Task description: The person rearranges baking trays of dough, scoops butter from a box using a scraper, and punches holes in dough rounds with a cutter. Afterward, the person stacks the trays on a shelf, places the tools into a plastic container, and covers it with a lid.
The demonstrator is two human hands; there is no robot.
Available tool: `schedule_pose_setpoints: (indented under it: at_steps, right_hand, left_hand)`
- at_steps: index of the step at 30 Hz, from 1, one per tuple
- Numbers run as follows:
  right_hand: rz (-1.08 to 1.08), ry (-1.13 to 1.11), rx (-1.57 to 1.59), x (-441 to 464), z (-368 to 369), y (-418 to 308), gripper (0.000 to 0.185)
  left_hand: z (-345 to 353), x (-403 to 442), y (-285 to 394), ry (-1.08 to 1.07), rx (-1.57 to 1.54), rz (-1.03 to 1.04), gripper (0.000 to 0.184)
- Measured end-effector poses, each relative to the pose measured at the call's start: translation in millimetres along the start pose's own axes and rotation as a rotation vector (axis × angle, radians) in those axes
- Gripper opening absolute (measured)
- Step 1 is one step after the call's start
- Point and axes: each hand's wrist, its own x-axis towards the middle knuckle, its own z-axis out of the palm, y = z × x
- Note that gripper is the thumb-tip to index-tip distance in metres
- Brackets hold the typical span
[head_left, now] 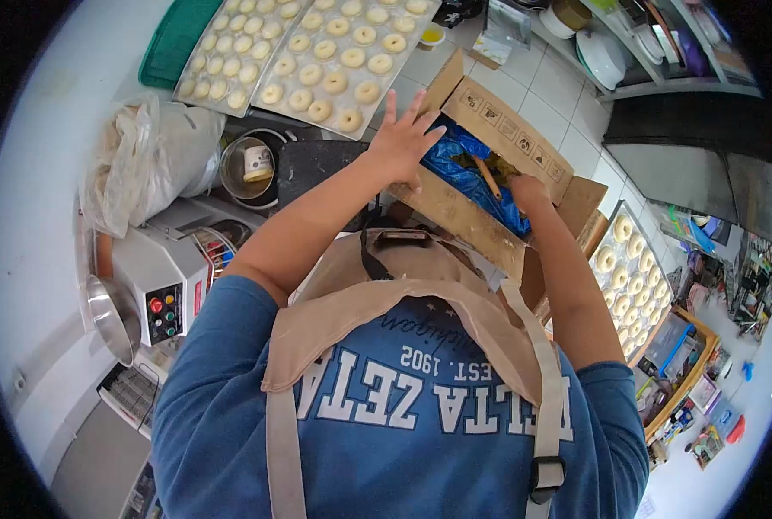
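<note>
While my left hand lies spread at one end of the cardboard box, fingers fanned out, my right hand reaches in toward the other end; its fingertips are hidden, so I cannot tell whether they pinch anything. The box stands open in front of me beside white tiles, lined with crumpled blue plastic, and a wooden stick slants inside, near some greenish-brown stuff that I can't make out. If a fold of the plastic got caught in my right fingers as I lifted, the liner could tear or pull off the wall, and the stick could slip deeper. Leaning too hard on the end might buckle the cardboard or make the whole box slide. The tray of dough rings is near my left fingertips, so a careless swing of that hand could dent the dough
</note>
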Motion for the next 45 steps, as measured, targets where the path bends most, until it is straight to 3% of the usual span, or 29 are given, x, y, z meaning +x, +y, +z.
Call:
schedule_pose_setpoints:
  at_steps: [3,9,18,24,30,39,45]
  right_hand:
    - [0.026,-0.234,-0.031,11,-10,0,0.02]
    - [0.072,-0.038,-0.007,5,8,5,0.018]
    - [0.161,0.122,0.077,-84,-30,12,0.047]
    - [-0.001,0.491,-0.064,-98,-7,-5,0.045]
    - [-0.01,0.724,0.027,-93,25,-8,0.022]
    - [0.144,0.655,0.187,-60,6,-21,0.01]
    - [0.261,0.485,0.159,-44,-10,-16,0.011]
  left_hand:
    - [1,7,-5,0.023,0.005,0.004,0.104]
    - [2,5,-3,0.045,-0.005,0.01,0.103]
    - [-9,7,16,0.007,0.042,0.066,0.1]
    - [-6,8,1,-0.152,0.273,0.012,0.098]
    - [-3,12,-6,-0.173,0.259,0.009,0.101]
    - [-8,23,8,-0.199,0.288,-0.003,0.094]
    - [4,71,25,-0.298,0.144,0.15,0.07]
